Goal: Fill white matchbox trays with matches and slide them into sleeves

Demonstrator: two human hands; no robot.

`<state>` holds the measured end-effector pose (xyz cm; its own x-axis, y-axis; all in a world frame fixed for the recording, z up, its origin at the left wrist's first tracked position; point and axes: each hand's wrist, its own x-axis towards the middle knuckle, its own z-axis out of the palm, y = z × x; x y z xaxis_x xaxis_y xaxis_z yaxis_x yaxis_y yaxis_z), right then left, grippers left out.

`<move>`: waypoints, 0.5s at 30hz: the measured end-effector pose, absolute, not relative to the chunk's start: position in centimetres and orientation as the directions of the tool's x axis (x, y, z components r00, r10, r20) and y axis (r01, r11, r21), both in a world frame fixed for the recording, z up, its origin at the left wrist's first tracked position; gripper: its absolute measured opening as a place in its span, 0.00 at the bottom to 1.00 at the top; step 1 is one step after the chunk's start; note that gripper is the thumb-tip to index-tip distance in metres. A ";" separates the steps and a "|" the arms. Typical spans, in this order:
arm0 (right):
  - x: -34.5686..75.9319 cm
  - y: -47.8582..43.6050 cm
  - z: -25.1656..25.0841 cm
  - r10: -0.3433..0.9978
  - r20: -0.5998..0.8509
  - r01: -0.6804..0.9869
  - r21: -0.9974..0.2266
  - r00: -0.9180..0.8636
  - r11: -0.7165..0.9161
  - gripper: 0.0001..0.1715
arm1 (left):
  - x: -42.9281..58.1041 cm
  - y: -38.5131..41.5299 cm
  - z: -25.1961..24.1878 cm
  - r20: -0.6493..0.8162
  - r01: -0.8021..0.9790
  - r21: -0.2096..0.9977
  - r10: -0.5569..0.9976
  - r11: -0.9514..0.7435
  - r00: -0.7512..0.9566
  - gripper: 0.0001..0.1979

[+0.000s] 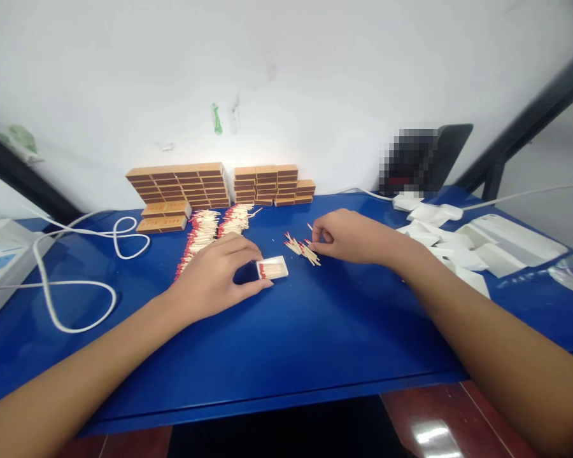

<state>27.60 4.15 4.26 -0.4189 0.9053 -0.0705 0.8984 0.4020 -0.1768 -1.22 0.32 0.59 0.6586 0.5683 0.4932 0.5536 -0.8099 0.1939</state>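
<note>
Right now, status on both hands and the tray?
Left hand around white tray, matches inside. Right hand at loose matches, grip unclear. White pieces off to the right, not between the hands.

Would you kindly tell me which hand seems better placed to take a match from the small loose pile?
Probably the right hand: it is right beside the small pile of matches, whereas the left hand is farther away, at the white tray.

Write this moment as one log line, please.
left hand: holds tray | right hand: at loose matches | tray: matches inside | boxes: stacked near wall
</note>
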 end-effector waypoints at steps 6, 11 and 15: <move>28.0 4.4 3.7 0.908 -0.111 0.909 -0.160 -0.404 0.385 0.07 | -1.2 0.3 0.7 0.479 0.562 0.181 0.572 -0.807 0.666 0.13; 28.2 4.3 4.1 0.900 -0.049 0.892 -0.172 -0.432 0.419 0.09 | -1.2 0.4 0.6 0.479 0.561 0.196 0.578 -0.804 0.660 0.14; 27.1 3.3 4.7 0.880 0.094 0.836 -0.279 -0.465 0.472 0.11 | -1.2 0.3 0.6 0.475 0.560 0.207 0.583 -0.802 0.659 0.13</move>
<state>27.10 3.31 4.70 -0.4652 0.8802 0.0938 0.8365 0.4718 -0.2788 -1.19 0.35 0.61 0.6592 0.5827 0.4753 0.5602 -0.8022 0.2065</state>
